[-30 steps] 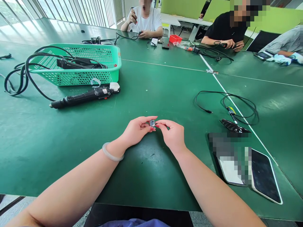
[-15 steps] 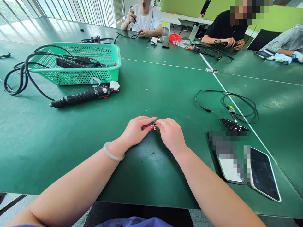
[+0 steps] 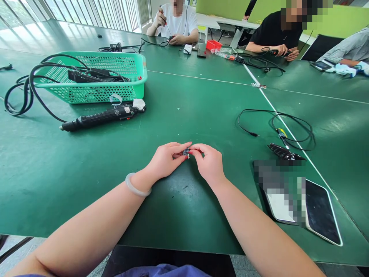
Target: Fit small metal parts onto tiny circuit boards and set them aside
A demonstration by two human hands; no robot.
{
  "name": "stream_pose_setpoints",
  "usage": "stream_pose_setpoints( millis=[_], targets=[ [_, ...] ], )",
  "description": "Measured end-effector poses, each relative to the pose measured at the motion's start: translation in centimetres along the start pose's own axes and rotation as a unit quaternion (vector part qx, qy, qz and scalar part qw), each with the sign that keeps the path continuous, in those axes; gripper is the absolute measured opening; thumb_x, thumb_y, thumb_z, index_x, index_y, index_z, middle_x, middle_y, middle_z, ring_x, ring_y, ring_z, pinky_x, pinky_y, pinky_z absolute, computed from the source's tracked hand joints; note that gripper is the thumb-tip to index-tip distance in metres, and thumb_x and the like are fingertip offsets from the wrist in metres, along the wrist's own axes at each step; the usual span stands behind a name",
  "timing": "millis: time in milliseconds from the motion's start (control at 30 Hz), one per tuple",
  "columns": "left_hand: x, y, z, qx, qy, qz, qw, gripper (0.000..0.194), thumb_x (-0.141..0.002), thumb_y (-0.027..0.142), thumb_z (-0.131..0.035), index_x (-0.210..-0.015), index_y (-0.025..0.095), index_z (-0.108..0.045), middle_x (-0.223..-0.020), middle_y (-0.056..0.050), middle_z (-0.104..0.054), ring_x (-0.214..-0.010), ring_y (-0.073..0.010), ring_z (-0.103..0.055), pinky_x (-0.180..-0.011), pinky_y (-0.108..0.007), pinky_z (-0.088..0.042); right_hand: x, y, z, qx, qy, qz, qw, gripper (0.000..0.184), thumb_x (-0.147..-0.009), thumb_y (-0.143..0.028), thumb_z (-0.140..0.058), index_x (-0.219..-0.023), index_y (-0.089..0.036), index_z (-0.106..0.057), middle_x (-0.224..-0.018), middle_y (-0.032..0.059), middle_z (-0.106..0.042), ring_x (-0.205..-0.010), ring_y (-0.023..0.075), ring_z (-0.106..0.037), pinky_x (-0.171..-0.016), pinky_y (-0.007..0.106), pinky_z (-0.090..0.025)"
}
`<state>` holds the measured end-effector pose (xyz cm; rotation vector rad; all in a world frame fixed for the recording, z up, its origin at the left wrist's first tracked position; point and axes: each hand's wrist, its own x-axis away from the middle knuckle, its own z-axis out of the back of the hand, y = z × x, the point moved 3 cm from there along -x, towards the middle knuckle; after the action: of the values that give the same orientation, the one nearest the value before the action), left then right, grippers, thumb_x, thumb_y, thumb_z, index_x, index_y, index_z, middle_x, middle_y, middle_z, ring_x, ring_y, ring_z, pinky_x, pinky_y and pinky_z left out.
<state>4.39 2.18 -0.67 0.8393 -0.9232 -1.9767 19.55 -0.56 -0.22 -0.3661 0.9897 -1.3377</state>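
A small dark blue circuit board (image 3: 186, 151) with a whitish bit at its lower edge is held just above the green table. My left hand (image 3: 167, 157) pinches it between thumb and fingertips, its index finger stretched along the far side. From the right, my right hand (image 3: 210, 159) has thumb and index finger closed at the board's right edge. The fingers cover parts of the board, so its full shape is hidden.
On the left, a black electric screwdriver (image 3: 100, 116) lies before a green basket (image 3: 95, 91) holding black cabled devices. To the right are a coiled cable (image 3: 294, 119), a glossy black part (image 3: 284, 152) and a phone (image 3: 321, 211). Co-workers (image 3: 181, 23) sit across the table.
My right hand's thumb and index finger have shifted at the board, opening a small gap behind their tips. My left hand stays almost where it was.
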Motion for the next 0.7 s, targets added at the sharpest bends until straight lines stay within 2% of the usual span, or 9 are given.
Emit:
stream_pose_setpoints(
  millis=[267,400,467,533,633,700],
  targets=[
    [0.0,-0.2,0.1,0.054,-0.005,0.033,0.998,0.04,-0.077,0.029,-0.063,-0.117,0.025,-0.065,-0.086,-0.003,-0.063,-0.071,-0.0128,-0.057,-0.07,-0.029,-0.051,0.2,-0.4,-0.1,-0.02,-0.01,0.003,1.0,0.011,-0.082,-0.024,-0.057,-0.078,-0.023,-0.068,-0.078,0.0,-0.07,-0.07,0.015,-0.061,-0.07,0.029,-0.048],
    [-0.1,-0.3,0.3,0.201,-0.024,0.1,0.974,0.04,-0.076,0.032,-0.065,-0.114,0.02,-0.065,-0.089,-0.005,-0.066,-0.077,-0.0156,-0.064,-0.074,-0.031,-0.053,0.0,-0.3,0.0,-0.052,-0.018,-0.024,0.998,0.012,-0.081,-0.03,-0.06,-0.08,-0.022,-0.069,-0.077,0.0,-0.07,-0.066,0.014,-0.059,-0.065,0.028,-0.047],
    [-0.4,-0.7,0.7,0.262,0.007,0.149,0.953,0.037,-0.076,0.031,-0.066,-0.11,0.016,-0.066,-0.085,-0.006,-0.068,-0.078,-0.0165,-0.067,-0.075,-0.031,-0.053,-0.3,0.2,0.3,-0.065,-0.018,-0.051,0.996,0.018,-0.081,-0.036,-0.06,-0.085,-0.022,-0.07,-0.076,0.0007,-0.07,-0.063,0.0137,-0.057,-0.062,0.028,-0.046],
    [-0.6,-1.2,1.4,0.304,0.069,0.185,0.932,0.035,-0.074,0.03,-0.069,-0.105,0.015,-0.066,-0.081,-0.005,-0.067,-0.075,-0.0157,-0.067,-0.074,-0.029,-0.054,-0.6,0.8,0.5,-0.041,-0.034,-0.061,0.997,0.019,-0.081,-0.036,-0.061,-0.088,-0.022,-0.07,-0.077,0.001,-0.069,-0.063,0.014,-0.056,-0.063,0.029,-0.046],
    [-0.9,-2.0,2.2,0.355,0.133,0.211,0.901,0.034,-0.071,0.027,-0.071,-0.102,0.014,-0.065,-0.081,-0.004,-0.067,-0.075,-0.0138,-0.067,-0.075,-0.027,-0.053,-0.7,1.2,0.3,0.045,-0.091,-0.027,0.994,0.016,-0.077,-0.029,-0.065,-0.091,-0.024,-0.07,-0.087,0.0017,-0.068,-0.075,0.0166,-0.056,-0.072,0.032,-0.046],
    [-1.0,-2.2,2.4,0.356,0.154,0.213,0.897,0.035,-0.071,0.026,-0.071,-0.103,0.014,-0.065,-0.083,-0.004,-0.066,-0.076,-0.013,-0.067,-0.076,-0.026,-0.053,-0.6,1.2,-0.3,0.085,-0.13,0.002,0.988,0.014,-0.076,-0.025,-0.066,-0.09,-0.024,-0.07,-0.091,0.0023,-0.068,-0.084,0.0187,-0.056,-0.077,0.034,-0.046]
  ],
)
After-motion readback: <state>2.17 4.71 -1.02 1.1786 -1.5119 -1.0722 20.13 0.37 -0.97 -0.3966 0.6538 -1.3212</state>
